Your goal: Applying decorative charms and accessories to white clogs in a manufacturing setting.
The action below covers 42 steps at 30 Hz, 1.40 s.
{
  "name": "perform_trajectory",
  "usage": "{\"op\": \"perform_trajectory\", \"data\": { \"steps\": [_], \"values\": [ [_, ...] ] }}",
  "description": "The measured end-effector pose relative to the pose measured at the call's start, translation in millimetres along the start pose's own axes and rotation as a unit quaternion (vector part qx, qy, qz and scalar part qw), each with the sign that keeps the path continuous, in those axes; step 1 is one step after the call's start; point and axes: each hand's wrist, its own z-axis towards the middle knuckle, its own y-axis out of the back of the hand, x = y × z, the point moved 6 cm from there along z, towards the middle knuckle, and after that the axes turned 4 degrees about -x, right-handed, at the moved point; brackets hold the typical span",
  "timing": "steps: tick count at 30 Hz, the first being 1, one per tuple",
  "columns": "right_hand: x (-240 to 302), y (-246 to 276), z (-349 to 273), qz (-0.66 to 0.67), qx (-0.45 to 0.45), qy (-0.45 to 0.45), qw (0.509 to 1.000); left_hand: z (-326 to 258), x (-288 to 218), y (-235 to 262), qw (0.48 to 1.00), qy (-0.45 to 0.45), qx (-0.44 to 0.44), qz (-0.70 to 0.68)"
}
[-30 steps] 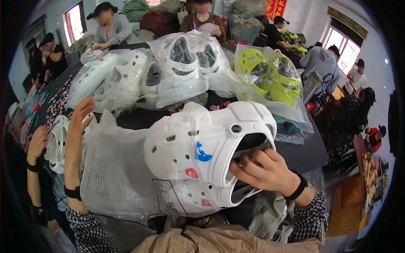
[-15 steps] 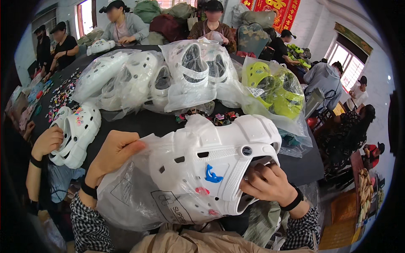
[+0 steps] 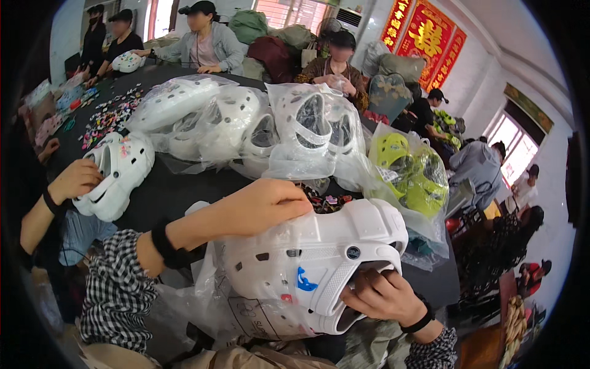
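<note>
A pair of white clogs (image 3: 362,224) is in front of me, their toe ends inside a clear plastic bag (image 3: 184,304). A blue dolphin charm (image 3: 305,280) and small reddish charms decorate the side facing me. My right hand (image 3: 382,296) has its fingers curled into the foot opening at the right, gripping the clogs. My left hand (image 3: 270,206) reaches across the top with its fingers closed at the bag's upper edge, close against the upper clog. The fingertips are partly hidden, but bag film runs beneath them.
Bagged white clogs (image 3: 230,114) and bagged lime-green clogs (image 3: 405,172) line the dark table (image 3: 166,184). Loose colourful charms (image 3: 110,117) lie at the far left. A neighbour's hand (image 3: 77,179) holds another white pair (image 3: 120,175). Several people sit around.
My left hand has moved right, from the bag's left edge to the top of the clogs, drawing the bag along. My right hand stays in the opening. The view has tilted.
</note>
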Motion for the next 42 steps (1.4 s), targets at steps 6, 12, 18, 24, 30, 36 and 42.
{"op": "perform_trajectory", "data": {
  "steps": [6,12,18,24,30,36,42],
  "values": [
    [0,-2,-11,-0.003,0.029,-0.029,0.999,1,13,14,0.993,0.016,-0.035,0.108],
    [-11,-6,-22,0.056,0.035,-0.119,0.991,-52,26,39,0.992,0.077,-0.093,0.046],
    [-27,-4,-35,0.054,0.044,-0.182,0.981,-125,33,54,0.901,0.185,-0.001,0.391],
    [-40,-7,-40,0.074,0.033,-0.269,0.960,-197,57,87,0.932,0.193,-0.117,0.284],
    [-36,-15,-40,0.106,0.022,-0.300,0.948,-230,70,81,0.937,0.268,-0.225,0.014],
    [-28,-10,-36,0.135,0.018,-0.307,0.942,-209,84,84,0.920,0.213,-0.330,-0.021],
    [-36,-7,-47,0.179,0.032,-0.358,0.916,-302,75,204,0.754,0.173,-0.625,0.102]
  ]
}}
